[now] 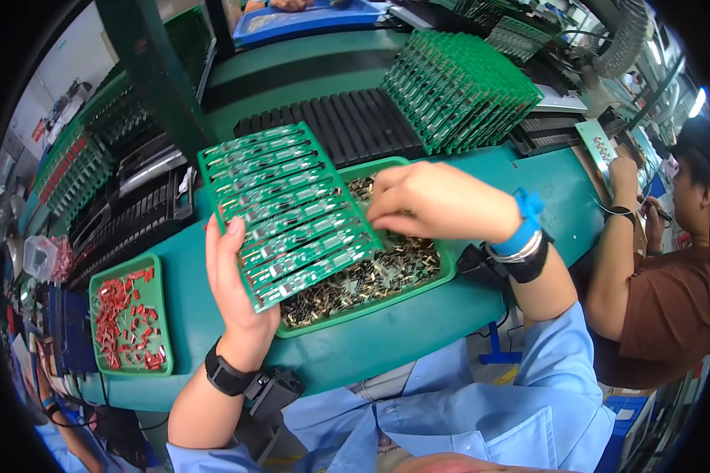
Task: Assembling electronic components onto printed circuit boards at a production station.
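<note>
My left hand [243, 296] grips a green circuit board panel [288, 209] by its left and lower edge, thumb on the top face. Rows of small parts cover the panel, which is tilted above a green tray [447, 272]. Small loose black and gold-coloured components [394, 276] fill that tray. Beside the panel's right edge, my right hand [438, 201] is closed in a pinch over the tray. Whatever lies between its fingertips is hidden or too small to name.
A smaller green tray [166, 331] of red components stands at left. Beyond the panel lies a black slotted rack [331, 122], with upright circuit boards [465, 91] at its right. A green post [154, 75] rises at far left. A co-worker [663, 315] sits at right.
</note>
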Tool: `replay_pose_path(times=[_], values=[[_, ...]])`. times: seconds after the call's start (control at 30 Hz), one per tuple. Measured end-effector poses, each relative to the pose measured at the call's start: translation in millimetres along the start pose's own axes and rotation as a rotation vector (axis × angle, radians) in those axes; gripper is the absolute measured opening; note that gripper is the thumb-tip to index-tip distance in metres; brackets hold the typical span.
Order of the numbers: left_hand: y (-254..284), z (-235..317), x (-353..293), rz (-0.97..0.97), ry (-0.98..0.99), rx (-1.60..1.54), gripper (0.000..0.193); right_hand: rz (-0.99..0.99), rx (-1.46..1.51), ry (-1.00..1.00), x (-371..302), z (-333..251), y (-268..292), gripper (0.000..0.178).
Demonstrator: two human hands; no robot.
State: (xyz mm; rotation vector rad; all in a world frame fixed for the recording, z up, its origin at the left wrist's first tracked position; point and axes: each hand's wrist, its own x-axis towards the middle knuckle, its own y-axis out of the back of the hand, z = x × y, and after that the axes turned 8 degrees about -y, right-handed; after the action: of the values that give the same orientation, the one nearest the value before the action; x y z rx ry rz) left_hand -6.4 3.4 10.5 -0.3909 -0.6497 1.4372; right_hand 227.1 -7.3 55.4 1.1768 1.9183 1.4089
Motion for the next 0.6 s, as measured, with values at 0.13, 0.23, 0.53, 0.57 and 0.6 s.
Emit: replay_pose_path(times=[0.13, 0.23, 0.53, 0.57, 0.6], values=[[6, -7, -3, -0.035, -0.024, 0.020, 0.031, 0.254, 0.132, 0.031, 2, -9, 5, 0.013], [1, -8, -5, -0.043, 0.008, -0.007, 0.029, 0.279, 0.272, 0.046, 2, -32, -2, 0.015], [-2, -5, -13, -0.100, 0.013, 0.023, 0.028, 0.296, 0.339, 0.048, 7, -47, -31, 0.015], [-2, -5, -13, -0.105, 0.016, 0.024, 0.028, 0.296, 0.334, 0.040, 6, -48, -31, 0.015], [-3, -5, -13, -0.109, 0.018, 0.025, 0.028, 0.306, 0.326, 0.055, 5, -47, -31, 0.015]])
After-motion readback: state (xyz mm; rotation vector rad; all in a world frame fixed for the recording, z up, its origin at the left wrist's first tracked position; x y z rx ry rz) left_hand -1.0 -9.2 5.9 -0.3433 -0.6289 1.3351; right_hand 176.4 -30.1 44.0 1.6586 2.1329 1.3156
